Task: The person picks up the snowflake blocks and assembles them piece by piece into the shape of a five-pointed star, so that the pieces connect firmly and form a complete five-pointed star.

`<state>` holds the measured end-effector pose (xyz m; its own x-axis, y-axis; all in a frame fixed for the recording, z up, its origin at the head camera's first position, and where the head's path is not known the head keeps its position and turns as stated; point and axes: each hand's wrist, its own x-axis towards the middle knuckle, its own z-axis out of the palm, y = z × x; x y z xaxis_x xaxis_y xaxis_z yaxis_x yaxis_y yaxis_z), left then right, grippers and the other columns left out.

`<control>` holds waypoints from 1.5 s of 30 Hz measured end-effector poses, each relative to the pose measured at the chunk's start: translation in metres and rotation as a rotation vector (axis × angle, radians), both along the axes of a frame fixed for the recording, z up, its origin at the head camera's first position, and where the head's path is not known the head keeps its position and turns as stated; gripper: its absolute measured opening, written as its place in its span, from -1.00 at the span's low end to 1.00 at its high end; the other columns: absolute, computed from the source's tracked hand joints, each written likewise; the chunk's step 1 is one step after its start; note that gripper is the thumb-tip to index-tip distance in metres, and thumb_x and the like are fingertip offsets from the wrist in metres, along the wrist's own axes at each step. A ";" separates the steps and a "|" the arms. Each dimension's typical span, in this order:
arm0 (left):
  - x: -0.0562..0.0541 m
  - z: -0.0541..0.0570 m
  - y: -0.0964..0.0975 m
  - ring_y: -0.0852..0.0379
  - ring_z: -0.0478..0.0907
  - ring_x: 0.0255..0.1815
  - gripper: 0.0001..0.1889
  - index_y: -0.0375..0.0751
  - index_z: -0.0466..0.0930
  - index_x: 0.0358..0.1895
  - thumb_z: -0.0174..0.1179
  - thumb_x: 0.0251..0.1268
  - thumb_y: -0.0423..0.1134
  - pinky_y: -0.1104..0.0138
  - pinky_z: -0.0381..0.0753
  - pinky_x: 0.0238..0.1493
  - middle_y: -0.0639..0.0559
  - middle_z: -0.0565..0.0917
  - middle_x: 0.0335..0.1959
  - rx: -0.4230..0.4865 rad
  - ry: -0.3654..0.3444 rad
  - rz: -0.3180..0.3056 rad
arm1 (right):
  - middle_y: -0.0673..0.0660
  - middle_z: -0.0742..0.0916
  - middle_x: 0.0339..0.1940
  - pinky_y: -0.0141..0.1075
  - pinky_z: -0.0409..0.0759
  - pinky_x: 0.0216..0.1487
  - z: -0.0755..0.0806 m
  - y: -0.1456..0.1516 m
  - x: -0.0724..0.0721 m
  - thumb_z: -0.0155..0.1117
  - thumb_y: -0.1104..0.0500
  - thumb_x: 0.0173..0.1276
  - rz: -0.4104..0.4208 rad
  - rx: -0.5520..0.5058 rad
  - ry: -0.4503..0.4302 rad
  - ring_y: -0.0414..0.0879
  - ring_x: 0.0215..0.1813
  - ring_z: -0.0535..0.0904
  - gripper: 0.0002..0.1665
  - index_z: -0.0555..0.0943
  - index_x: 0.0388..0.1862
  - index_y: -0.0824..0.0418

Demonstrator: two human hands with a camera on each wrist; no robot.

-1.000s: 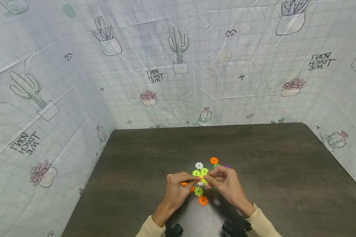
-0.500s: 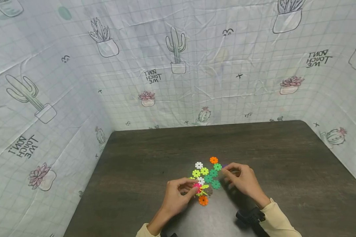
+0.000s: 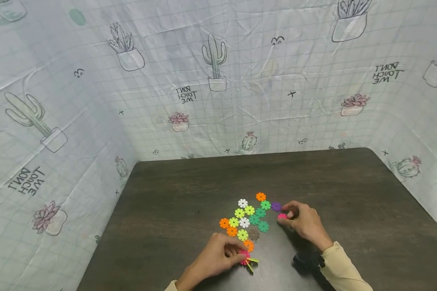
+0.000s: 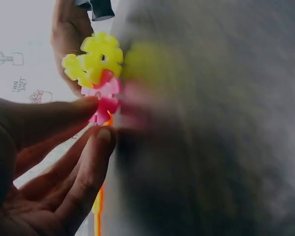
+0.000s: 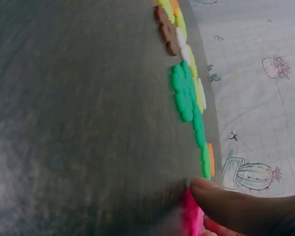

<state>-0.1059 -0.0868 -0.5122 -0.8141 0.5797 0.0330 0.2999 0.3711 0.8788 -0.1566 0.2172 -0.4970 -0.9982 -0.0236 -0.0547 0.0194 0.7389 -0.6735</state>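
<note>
Near the front of the group, my left hand pinches a pink notched flower-shaped disc between thumb and fingers. Two yellow discs slot into it and stick out at angles; the left wrist view shows the joined yellow discs against the pink one. My right hand has thumb and fingers around another pink disc, just below a purple disc. In the right wrist view the thumb lies along the edge of that pink disc, whose lower part is cut off by the frame.
Several loose discs lie flat between the hands: green, white, yellow, orange and a brown one. The dark wooden table is backed by a cactus-print cloth.
My hands have drawn apart. The left brought the joined pink and yellow discs toward the front edge, uncovering loose discs; the right moved rightward, to the pink disc by the purple one.
</note>
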 end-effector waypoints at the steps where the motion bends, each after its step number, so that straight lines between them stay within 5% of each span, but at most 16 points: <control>1: 0.000 -0.001 -0.001 0.51 0.57 -0.47 -0.94 -0.11 0.84 -0.20 0.46 0.31 -0.26 0.52 0.68 -0.36 0.13 0.82 -0.36 -0.001 0.014 0.003 | 0.04 0.74 -0.36 -0.28 0.41 -0.36 -0.002 0.001 0.000 0.63 0.06 0.21 -0.002 0.002 -0.001 -0.14 -0.37 0.51 -0.54 0.72 -0.01 0.28; 7: -0.007 0.000 -0.008 0.48 0.56 -0.50 -0.94 -0.09 0.85 -0.21 0.46 0.32 -0.24 0.51 0.65 -0.40 0.09 0.83 -0.32 -0.019 0.064 0.080 | 0.04 0.71 -0.38 -0.26 0.39 -0.36 -0.007 0.005 -0.001 0.62 0.06 0.22 -0.011 0.002 0.000 -0.11 -0.36 0.49 -0.60 0.71 -0.09 0.27; 14: -0.032 0.005 -0.027 0.37 0.55 -0.53 -0.94 -0.14 0.84 -0.27 0.45 0.32 -0.25 0.48 0.59 -0.46 0.09 0.76 -0.40 -0.090 0.190 0.307 | 0.03 0.65 -0.41 -0.30 0.33 -0.38 -0.008 0.005 0.000 0.65 0.06 0.19 -0.019 0.014 0.014 -0.12 -0.37 0.44 -0.61 0.71 -0.14 0.26; 18: -0.041 0.001 -0.035 0.22 0.64 -0.39 -0.91 -0.14 0.83 -0.19 0.47 0.29 -0.29 0.47 0.63 -0.38 0.02 0.75 -0.31 -0.114 0.244 0.386 | 0.02 0.61 -0.44 -0.31 0.30 -0.39 -0.007 0.006 -0.001 0.67 0.08 0.16 -0.020 0.016 0.019 -0.12 -0.38 0.42 -0.62 0.71 -0.18 0.25; 23: -0.046 -0.005 -0.039 0.06 0.69 -0.21 -0.78 -0.17 0.80 -0.06 0.50 0.25 -0.29 0.45 0.66 -0.28 -0.05 0.76 -0.20 -0.156 0.252 0.378 | 0.01 0.57 -0.49 -0.33 0.30 -0.45 -0.004 0.010 -0.002 0.67 0.09 0.16 -0.003 0.008 0.027 -0.14 -0.44 0.40 -0.64 0.67 -0.25 0.24; 38: -0.057 0.001 -0.034 0.12 0.63 -0.20 -0.68 -0.16 0.82 -0.01 0.55 0.21 -0.14 0.35 0.64 -0.12 0.01 0.71 -0.19 -0.324 0.242 0.252 | -0.02 0.67 -0.57 -0.39 0.32 -0.56 0.004 0.014 0.002 0.53 0.11 0.34 0.014 0.005 0.083 -0.25 -0.61 0.39 -0.79 0.67 -0.32 0.18; 45: -0.060 0.000 -0.031 0.18 0.57 -0.25 -0.76 -0.07 0.82 -0.15 0.59 0.14 -0.14 0.36 0.59 -0.18 0.06 0.67 -0.24 -0.350 0.230 0.287 | -0.03 0.67 -0.55 -0.39 0.33 -0.53 0.005 0.010 0.003 0.52 0.08 0.35 0.020 -0.005 0.082 -0.26 -0.58 0.41 -0.79 0.68 -0.30 0.17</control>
<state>-0.1663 -0.1176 -0.5119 -0.9367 0.3422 0.0738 0.3139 0.7276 0.6099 -0.1537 0.2269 -0.4917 -0.9987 -0.0436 0.0276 -0.0507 0.7349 -0.6763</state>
